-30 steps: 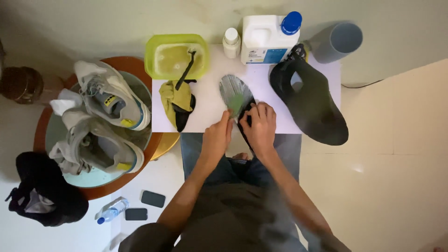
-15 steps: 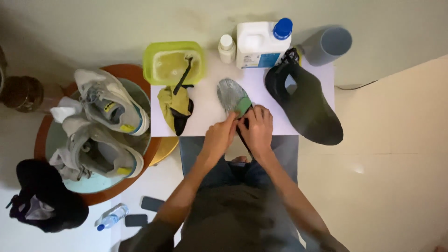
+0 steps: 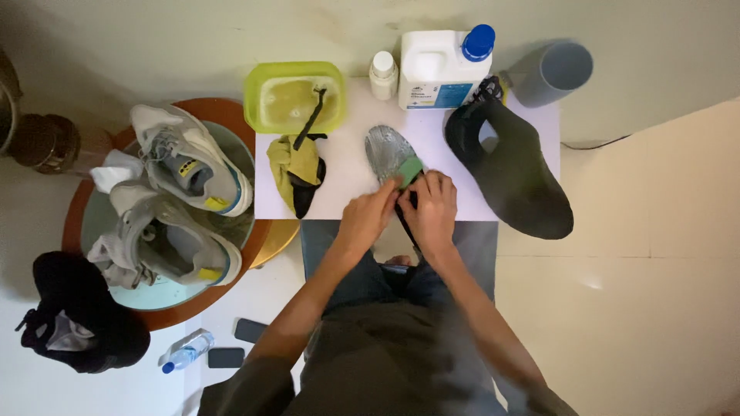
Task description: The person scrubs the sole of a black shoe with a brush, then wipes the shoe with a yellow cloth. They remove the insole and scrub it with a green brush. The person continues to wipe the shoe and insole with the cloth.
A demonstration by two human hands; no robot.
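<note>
From my remote view, nearest first: L hand [image 3: 368, 219] pins the near end of the grey insole [image 3: 389, 154] at the white table [image 3: 347, 189] edge, fingers curled on it, prob. to keep it from sliding. R hand [image 3: 432, 209] is closed round a small green sponge [image 3: 410, 169], pressed flat on the insole. Just right lies a black insole [image 3: 516, 173], w/ a yellow cloth [image 3: 297, 166] left. Farther back: green basin [image 3: 297, 96], small bottle [image 3: 383, 73], white jug [image 3: 443, 69], all within reach.

A white tabletop [image 3: 347, 192] stands against a pale green wall [image 3: 193, 38]. A round wooden side table [image 3: 231, 112] stands at left. The cream tile floor [image 3: 655, 293] reflects light.
</note>
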